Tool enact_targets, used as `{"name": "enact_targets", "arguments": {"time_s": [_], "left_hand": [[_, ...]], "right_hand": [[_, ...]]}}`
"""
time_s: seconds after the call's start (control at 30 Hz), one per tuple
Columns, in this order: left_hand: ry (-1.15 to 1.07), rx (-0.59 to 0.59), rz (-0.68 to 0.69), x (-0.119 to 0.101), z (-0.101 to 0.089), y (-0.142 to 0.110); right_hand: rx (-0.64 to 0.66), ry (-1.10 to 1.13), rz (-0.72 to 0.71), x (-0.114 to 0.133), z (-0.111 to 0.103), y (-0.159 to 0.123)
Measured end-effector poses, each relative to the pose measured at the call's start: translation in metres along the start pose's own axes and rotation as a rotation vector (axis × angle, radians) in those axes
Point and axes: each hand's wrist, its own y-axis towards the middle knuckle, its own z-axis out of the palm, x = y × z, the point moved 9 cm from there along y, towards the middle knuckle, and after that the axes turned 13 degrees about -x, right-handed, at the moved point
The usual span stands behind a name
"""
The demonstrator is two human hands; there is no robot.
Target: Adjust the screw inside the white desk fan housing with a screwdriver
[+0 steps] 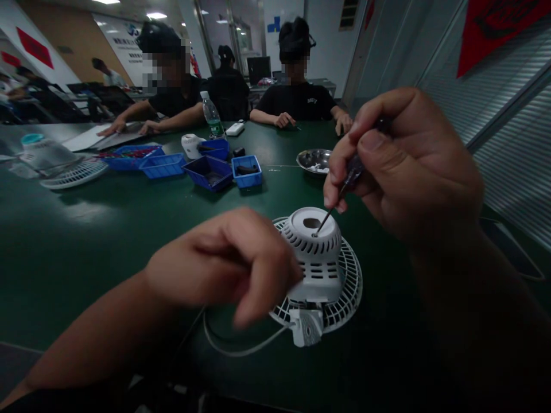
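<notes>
My right hand point(400, 155) is closed around the handle of a screwdriver point(340, 198). The shaft slants down, its tip at a screw hole in the top of a white fan's motor housing point(316, 249). The housing rests on a round white fan grille point(353, 287), with a white bracket-like part point(306, 327) and a cable point(247, 351) at its near side. Beside the housing's left side is my left hand point(228, 264), slightly blurred, its fingers curled inward. It overlaps the housing's edge; I cannot tell if it touches, and its inner fingers are hidden.
Blue bins point(209, 173) stand across the green table point(107, 246), near a water bottle point(212, 117). A metal bowl point(313, 160) holds small white pieces. Another white fan point(51, 158) lies far left. Two people sit opposite, hands on the table.
</notes>
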Motion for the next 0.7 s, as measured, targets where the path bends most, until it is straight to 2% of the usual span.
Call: {"name": "enact_targets", "arguments": {"time_s": [0.07, 0.13, 0.27, 0.4, 0.7], "left_hand": [[-0.038, 0.0, 0.023, 0.005, -0.012, 0.008], [-0.021, 0.024, 0.113, 0.004, -0.016, 0.015], [0.082, 0.167, 0.286, 0.002, 0.0, 0.017], [0.082, 0.21, 0.268, 0.01, 0.009, 0.014], [0.025, 0.212, 0.26, 0.013, 0.009, 0.013]], "right_hand": [[0.022, 0.007, -0.03, 0.002, -0.001, -0.001], [0.034, -0.02, -0.047, 0.003, -0.003, -0.002], [0.025, -0.177, -0.108, 0.01, -0.007, -0.001], [0.052, -0.288, -0.214, 0.02, -0.004, -0.002], [0.044, -0.405, -0.352, 0.023, -0.002, -0.006]]}}
